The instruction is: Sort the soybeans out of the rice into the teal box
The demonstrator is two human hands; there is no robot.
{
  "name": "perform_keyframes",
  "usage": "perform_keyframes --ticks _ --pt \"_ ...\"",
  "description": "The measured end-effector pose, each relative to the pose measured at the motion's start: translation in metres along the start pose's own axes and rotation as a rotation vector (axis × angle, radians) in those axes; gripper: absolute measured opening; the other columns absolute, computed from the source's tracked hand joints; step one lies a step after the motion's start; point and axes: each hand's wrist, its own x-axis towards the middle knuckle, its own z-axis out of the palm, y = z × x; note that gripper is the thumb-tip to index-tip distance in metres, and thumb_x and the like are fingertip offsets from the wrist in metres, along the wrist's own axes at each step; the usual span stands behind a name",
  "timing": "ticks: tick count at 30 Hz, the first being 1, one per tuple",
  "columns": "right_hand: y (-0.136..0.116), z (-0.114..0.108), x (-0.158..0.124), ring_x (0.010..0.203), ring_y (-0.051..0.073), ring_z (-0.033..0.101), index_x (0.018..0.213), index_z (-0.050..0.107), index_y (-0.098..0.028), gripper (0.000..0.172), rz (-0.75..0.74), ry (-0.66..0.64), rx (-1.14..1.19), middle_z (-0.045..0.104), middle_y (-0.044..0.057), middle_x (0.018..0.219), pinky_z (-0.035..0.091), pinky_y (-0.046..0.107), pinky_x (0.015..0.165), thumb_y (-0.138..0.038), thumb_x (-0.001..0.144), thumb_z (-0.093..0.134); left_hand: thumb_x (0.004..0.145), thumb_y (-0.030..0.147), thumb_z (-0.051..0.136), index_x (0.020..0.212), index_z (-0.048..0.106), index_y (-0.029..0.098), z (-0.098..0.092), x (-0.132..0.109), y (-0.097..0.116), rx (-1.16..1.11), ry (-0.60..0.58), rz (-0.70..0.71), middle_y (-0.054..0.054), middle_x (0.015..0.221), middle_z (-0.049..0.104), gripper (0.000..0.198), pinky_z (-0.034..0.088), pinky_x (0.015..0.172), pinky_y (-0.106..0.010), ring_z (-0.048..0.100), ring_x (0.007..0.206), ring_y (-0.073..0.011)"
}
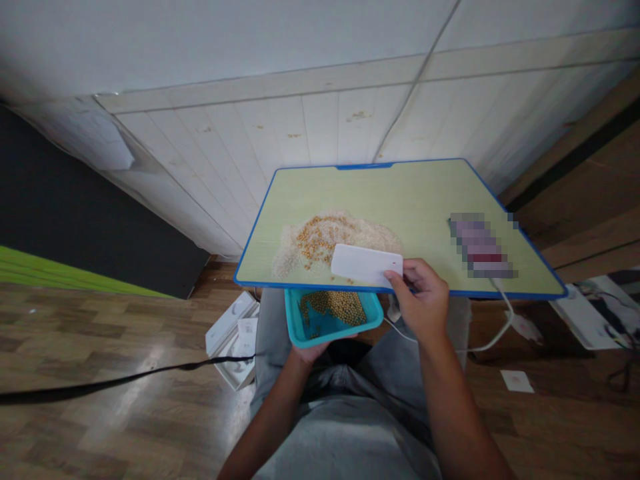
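My right hand pinches one end of a flat white plastic card, held low over the near edge of the table. Behind the card lies a spread pile of white rice with tan beans mixed through its left part. Just below the table edge, my left hand supports a turquoise plastic basket from underneath; its fingers are mostly hidden. Inside the basket are many round tan beans, heaped toward the right side.
The small table has a pale green top and blue rim. On its right lies a pixelated flat object with a white cable. An opened white box sits on the floor at left, near a black strap.
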Motion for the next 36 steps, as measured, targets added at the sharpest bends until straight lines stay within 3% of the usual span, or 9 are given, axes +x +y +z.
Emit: perform_keyframes --ticks 4,10,14,17,20,22,29,31,36 --pt "-0.003 0.004 0.000 0.068 0.019 0.075 0.089 0.071 -0.024 0.013 -0.009 -0.047 0.025 0.080 -0.001 0.079 0.059 0.029 0.066 -0.034 0.093 0.077 0.100 0.081 0.031 0.134 0.079 0.029 -0.005 0.001 0.001 -0.048 -0.006 -0.010 -0.007 0.164 0.064 0.079 0.016 0.131 -0.080 0.025 0.170 -0.0451" --pt "-0.005 0.009 -0.002 0.066 0.016 0.072 0.087 0.071 -0.023 0.013 0.002 -0.140 0.090 0.078 -0.002 0.076 0.054 0.026 0.063 -0.032 0.094 0.076 0.099 0.085 0.026 0.149 0.069 0.027 -0.013 0.004 0.002 -0.106 -0.010 0.001 -0.012 0.169 0.059 0.088 0.016 0.127 -0.089 0.033 0.166 -0.0506" --pt "-0.005 0.011 -0.004 0.069 0.017 0.072 0.087 0.069 -0.023 0.015 0.013 -0.020 0.114 0.078 -0.001 0.077 0.055 0.026 0.065 -0.033 0.092 0.079 0.096 0.085 0.035 0.151 0.067 0.028 -0.020 0.005 0.001 -0.093 -0.078 0.000 -0.011 0.172 0.055 0.086 0.016 0.128 -0.089 0.026 0.169 -0.0498" --pt "-0.008 0.012 -0.004 0.067 0.016 0.069 0.087 0.066 -0.024 0.019 0.015 0.143 0.099 0.076 -0.001 0.076 0.053 0.025 0.062 -0.036 0.090 0.080 0.099 0.084 0.030 0.149 0.067 0.027 -0.025 0.006 0.000 -0.080 -0.078 0.008 -0.010 0.173 0.054 0.085 0.010 0.130 -0.086 0.018 0.172 -0.0459" --pt "-0.015 0.013 -0.003 0.058 0.014 0.062 0.087 0.062 -0.025 0.024 0.015 0.310 0.076 0.073 -0.002 0.072 0.048 0.023 0.054 -0.040 0.086 0.081 0.102 0.080 0.024 0.143 0.071 0.026 -0.027 0.007 -0.001 -0.072 -0.078 0.003 -0.009 0.169 0.059 0.083 0.006 0.132 -0.081 0.018 0.173 -0.0432" --pt "-0.019 0.014 -0.005 0.056 0.014 0.061 0.085 0.060 -0.025 0.027 0.027 0.341 0.050 0.071 -0.004 0.069 0.046 0.022 0.051 -0.040 0.083 0.082 0.103 0.077 0.025 0.139 0.075 0.026 -0.026 0.007 -0.001 -0.064 -0.074 0.000 -0.009 0.166 0.063 0.080 0.005 0.133 -0.080 0.021 0.172 -0.0431" --pt "-0.027 0.031 -0.033 0.049 0.012 0.059 0.076 0.050 -0.026 0.029 0.080 0.016 0.061 0.066 -0.005 0.062 0.044 0.020 0.046 -0.033 0.085 0.077 0.105 0.067 0.032 0.130 0.083 0.027 -0.011 0.007 0.000 0.007 -0.027 0.007 -0.006 0.152 0.075 0.069 0.021 0.134 -0.077 0.035 0.167 -0.0413" --pt "-0.029 0.039 -0.040 0.055 0.014 0.066 0.077 0.051 -0.026 0.026 0.076 -0.052 0.057 0.070 -0.003 0.068 0.052 0.022 0.050 -0.033 0.087 0.075 0.106 0.062 0.034 0.124 0.085 0.029 -0.006 0.009 0.001 0.014 -0.001 0.016 -0.004 0.143 0.081 0.063 0.025 0.136 -0.072 0.039 0.166 -0.0377" --pt "-0.033 0.052 -0.045 0.053 0.014 0.067 0.076 0.049 -0.026 0.026 0.025 -0.116 -0.041 0.065 -0.005 0.063 0.054 0.023 0.051 -0.033 0.088 0.070 0.110 0.051 0.029 0.108 0.088 0.031 0.002 0.011 0.000 -0.041 0.145 0.074 -0.002 0.120 0.089 0.062 0.025 0.140 -0.055 0.048 0.162 -0.0299"
